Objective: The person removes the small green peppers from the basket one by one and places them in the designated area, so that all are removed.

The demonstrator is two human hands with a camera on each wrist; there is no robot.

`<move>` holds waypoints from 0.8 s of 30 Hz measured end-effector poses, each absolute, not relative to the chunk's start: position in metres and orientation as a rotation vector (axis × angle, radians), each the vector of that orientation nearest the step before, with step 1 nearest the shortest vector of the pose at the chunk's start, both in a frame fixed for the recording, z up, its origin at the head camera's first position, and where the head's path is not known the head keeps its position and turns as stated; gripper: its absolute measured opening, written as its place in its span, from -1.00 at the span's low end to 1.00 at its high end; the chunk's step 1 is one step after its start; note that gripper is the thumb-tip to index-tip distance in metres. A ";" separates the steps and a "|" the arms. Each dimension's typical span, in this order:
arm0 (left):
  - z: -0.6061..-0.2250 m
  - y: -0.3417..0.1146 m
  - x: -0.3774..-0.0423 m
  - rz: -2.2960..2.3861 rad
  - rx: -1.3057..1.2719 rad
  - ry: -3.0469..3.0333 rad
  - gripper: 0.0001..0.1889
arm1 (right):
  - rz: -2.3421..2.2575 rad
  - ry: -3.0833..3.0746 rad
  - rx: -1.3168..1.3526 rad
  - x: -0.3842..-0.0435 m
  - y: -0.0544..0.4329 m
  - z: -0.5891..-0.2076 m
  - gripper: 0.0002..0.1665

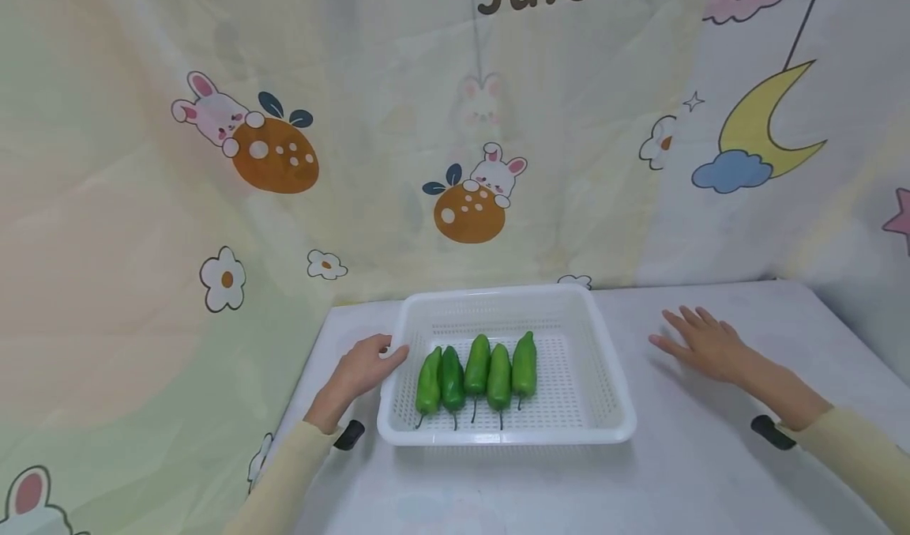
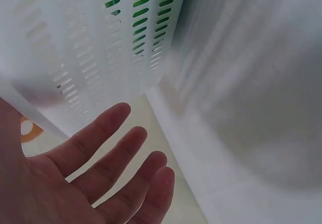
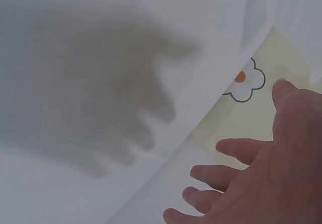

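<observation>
A white plastic basket (image 1: 508,438) with slotted walls stands on the table, holding several green peppers (image 1: 477,365) in a row, stems toward me. My left hand (image 1: 361,371) is at the basket's left side, its thumb close to the rim. In the left wrist view, the fingers (image 2: 123,158) are spread and loosely bent beside the slotted outer wall, with nothing in them. Off to the right of the basket, my right hand (image 1: 707,347) hovers over the table with spread fingers (image 3: 214,177), also holding nothing, its shadow falling on the tabletop.
The white-covered table (image 1: 498,495) runs out in front of the basket and to its right. Behind and to the left hangs a cloth backdrop (image 1: 384,124) printed with rabbits, flowers and a moon. A dark strap piece (image 1: 772,432) sits at the right wrist.
</observation>
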State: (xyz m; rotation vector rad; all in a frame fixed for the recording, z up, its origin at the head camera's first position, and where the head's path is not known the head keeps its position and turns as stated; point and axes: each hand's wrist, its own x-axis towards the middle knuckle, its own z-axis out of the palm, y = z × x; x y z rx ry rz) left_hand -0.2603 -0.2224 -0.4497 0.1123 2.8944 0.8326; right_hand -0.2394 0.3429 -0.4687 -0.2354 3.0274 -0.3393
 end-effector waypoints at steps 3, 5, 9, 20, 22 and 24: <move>-0.450 -0.221 -0.259 0.854 0.086 2.887 -0.46 | -0.343 3.029 -0.255 -0.239 0.341 -0.461 0.02; -0.450 -0.220 -0.258 0.859 0.071 2.884 -0.44 | -0.363 3.021 -0.264 -0.238 0.340 -0.456 0.03; -0.450 -0.219 -0.257 0.856 0.054 2.886 -0.42 | -0.409 2.988 -0.260 -0.237 0.339 -0.446 0.05; -0.450 -0.220 -0.255 0.914 0.059 2.860 -0.44 | -0.401 2.971 -0.238 -0.236 0.331 -0.425 0.17; -0.449 -0.219 -0.255 0.927 0.065 2.856 -0.44 | -0.398 2.973 -0.245 -0.235 0.329 -0.420 0.17; -0.449 -0.219 -0.255 0.938 0.066 2.851 -0.45 | -0.398 2.982 -0.259 -0.234 0.327 -0.415 0.17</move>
